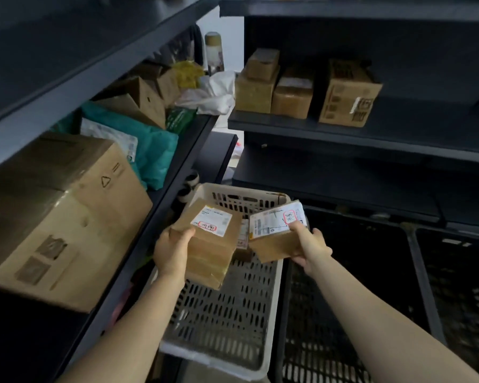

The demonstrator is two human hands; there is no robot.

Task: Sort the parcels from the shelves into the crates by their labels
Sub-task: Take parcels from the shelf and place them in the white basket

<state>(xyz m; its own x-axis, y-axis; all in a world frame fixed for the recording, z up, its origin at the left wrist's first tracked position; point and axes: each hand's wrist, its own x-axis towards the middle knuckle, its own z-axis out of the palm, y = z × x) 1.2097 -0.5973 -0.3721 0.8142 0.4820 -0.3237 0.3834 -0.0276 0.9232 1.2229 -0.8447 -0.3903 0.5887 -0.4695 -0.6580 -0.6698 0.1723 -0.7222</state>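
Observation:
My left hand (172, 251) grips a brown cardboard parcel (213, 244) with a white label and a red-framed handwritten tag, held above the white crate (224, 313). In my right hand (310, 248) is a second, flatter brown parcel (274, 233), its white label and red-framed tag facing up, over the right rim of the white crate beside the black crate (351, 272). A small parcel (242, 239) lies in the white crate, mostly hidden behind the two held ones.
The left shelf (161, 194) holds a large cardboard box (53, 217), a teal mailer bag (150, 150), more boxes and white bags. Three brown parcels (293, 89) stand on the right shelf. A further black crate (459, 286) sits at far right.

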